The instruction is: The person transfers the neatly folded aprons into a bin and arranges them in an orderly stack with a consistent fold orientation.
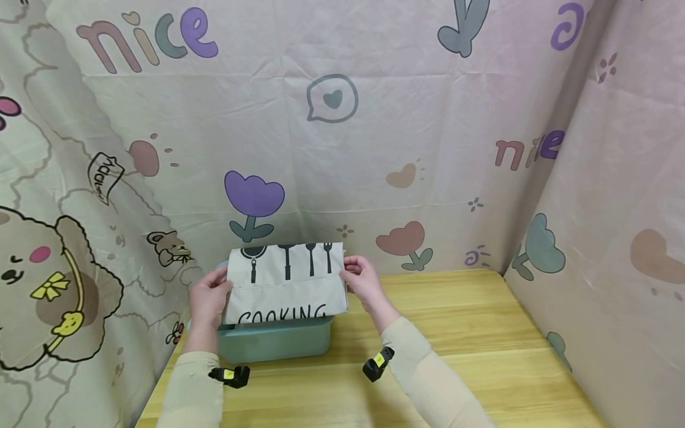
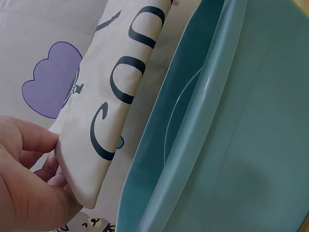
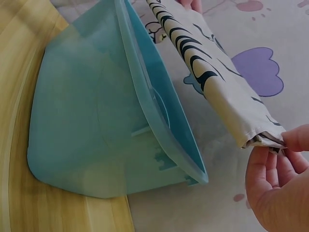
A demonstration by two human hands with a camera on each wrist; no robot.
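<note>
A folded cream cloth [image 1: 299,291] with dark printed utensils and the word "COOKING" is held up between both hands, above a teal plastic bin [image 1: 275,343]. My left hand [image 1: 207,302] pinches its left end, thumb on one side and fingers on the other. At the opposite end my right hand [image 1: 366,285] grips the folded edges, whose layers show in the right wrist view. Both wrist views show the cloth [image 2: 99,130] over the open bin [image 3: 87,111] and apart from its rim. Most of the bin's inside is hidden; a thin pale curved line shows within.
The bin stands on a wooden table [image 1: 455,333] towards its left back part. Behind and at both sides hang pale printed curtains [image 1: 342,160] with flowers, hearts and cartoon animals. Small black devices with yellow labels [image 1: 229,375] sit on both wrists.
</note>
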